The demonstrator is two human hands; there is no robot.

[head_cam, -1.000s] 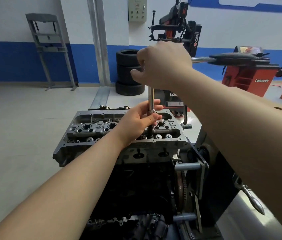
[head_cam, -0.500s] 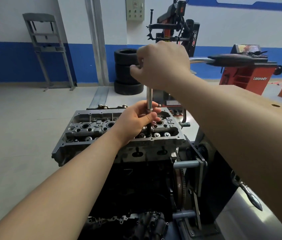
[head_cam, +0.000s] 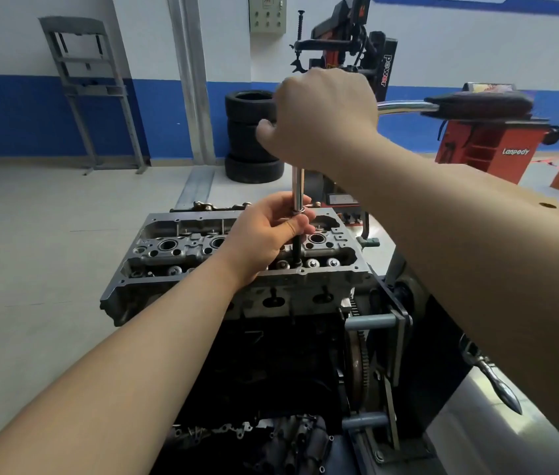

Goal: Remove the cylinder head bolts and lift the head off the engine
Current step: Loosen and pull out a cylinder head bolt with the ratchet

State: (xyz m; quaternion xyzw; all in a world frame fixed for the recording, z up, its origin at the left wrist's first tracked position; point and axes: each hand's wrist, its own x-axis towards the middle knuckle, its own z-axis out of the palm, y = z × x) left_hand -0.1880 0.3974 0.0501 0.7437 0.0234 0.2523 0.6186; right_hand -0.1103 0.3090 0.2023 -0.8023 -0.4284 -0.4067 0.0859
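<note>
Left hand: my fingers clamped on chrome extension bar, upright in grey aluminium cylinder head.
Right hand: gripping ratchet head.

Wrench head hidden under right hand. Left hand covers part of cylinder head; bolt unseen.

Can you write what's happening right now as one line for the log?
step: loosening head bolt | right hand: on ratchet head | left hand: steadying extension bar | cylinder head: on engine
</note>
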